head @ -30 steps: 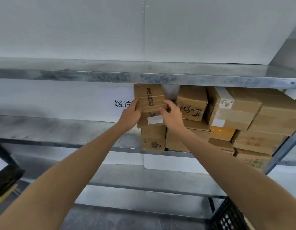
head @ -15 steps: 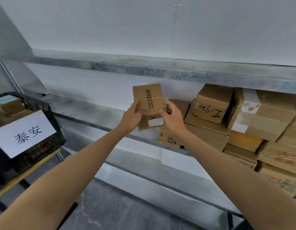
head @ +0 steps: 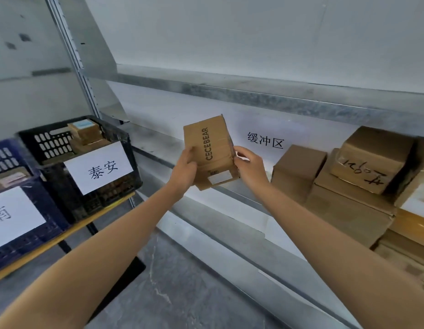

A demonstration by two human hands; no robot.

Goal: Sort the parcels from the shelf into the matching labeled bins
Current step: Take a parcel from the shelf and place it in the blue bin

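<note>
Seen near to far: we hold the CECEBEAR carton (head: 209, 150) nearly upright in mid-air, in front of the metal shelf (head: 156, 144). Our left hand (head: 184, 172) curls its fingers round the carton's left edge, and our right hand (head: 250, 169) pinches its right edge. Left of the carton stand a blue crate (head: 40, 236) with a white label and, beyond it, a black crate (head: 104, 198) labelled 泰安, with small cartons (head: 84, 130) inside. Right of the carton, brown parcels (head: 298, 169) sit stacked on the shelf. Behind the carton, the back panel bears the sign 缓冲区 (head: 265, 140).
</note>
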